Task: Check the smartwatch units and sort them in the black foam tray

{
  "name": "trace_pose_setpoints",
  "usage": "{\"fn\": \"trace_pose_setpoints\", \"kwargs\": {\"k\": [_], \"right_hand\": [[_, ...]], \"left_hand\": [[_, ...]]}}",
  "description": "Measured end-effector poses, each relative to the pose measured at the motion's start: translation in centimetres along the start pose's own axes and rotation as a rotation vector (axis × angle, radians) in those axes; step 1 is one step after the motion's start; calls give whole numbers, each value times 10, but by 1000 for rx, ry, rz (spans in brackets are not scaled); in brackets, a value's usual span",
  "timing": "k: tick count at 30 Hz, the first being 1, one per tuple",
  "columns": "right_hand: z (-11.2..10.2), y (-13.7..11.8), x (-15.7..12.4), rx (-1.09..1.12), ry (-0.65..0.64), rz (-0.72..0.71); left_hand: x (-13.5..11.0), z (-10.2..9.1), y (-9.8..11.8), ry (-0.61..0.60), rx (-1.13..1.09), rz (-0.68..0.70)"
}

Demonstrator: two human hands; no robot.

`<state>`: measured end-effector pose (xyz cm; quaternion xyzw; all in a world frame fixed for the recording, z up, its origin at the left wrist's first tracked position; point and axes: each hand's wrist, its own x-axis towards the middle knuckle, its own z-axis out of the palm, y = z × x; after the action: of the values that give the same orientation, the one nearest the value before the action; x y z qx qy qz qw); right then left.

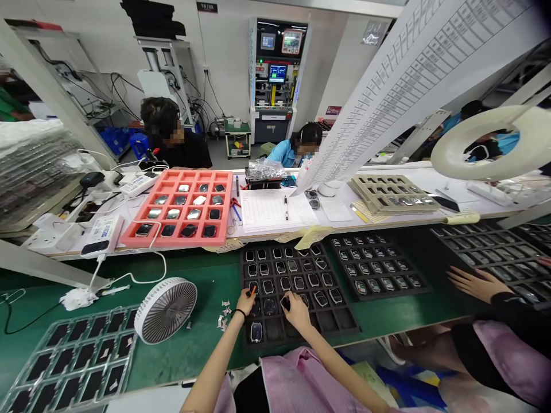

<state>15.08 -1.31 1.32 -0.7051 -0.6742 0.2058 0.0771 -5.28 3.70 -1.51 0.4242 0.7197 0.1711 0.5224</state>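
left grip point(245, 302): pinches slim orange item point(253, 290) | right grip point(297, 312): pinches dark piece point(284, 302) | both over black tray point(329, 321) (green surface point(185, 360) beneath) | white fan point(166, 311) left of tray

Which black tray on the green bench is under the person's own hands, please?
The black tray just right of the white fan: the left hand and right hand are over it, while the other black trays lie farther right.

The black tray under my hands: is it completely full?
Not full: the black tray holds framed pieces in many slots, but the nearest row shows bare slots.
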Motion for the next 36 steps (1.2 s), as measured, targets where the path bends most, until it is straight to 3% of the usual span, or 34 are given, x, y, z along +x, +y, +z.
{"fn": "trace_pose_setpoints", "kwargs": {"k": [4,11,17,21,25,29,36], "right_hand": [[0,0,2,42,-2,6],[-4,3,4,217,-15,36],[-17,-13,16,619,-1,78],[-9,-41,27,960,-111,124],[-8,-61,32,1245,-161,166],[-26,-62,36,1487,-193,210],[-57,-62,38,1740,-359,164]], "left_hand": [[9,1,5,-31,48,-66],[7,-2,11,-57,-26,-54],[-29,3,16,-133,-158,40],[-54,11,26,-239,-236,123],[-72,13,38,-239,-294,191],[-88,8,51,-215,-347,246],[-110,-1,79,-309,-397,261]]}}
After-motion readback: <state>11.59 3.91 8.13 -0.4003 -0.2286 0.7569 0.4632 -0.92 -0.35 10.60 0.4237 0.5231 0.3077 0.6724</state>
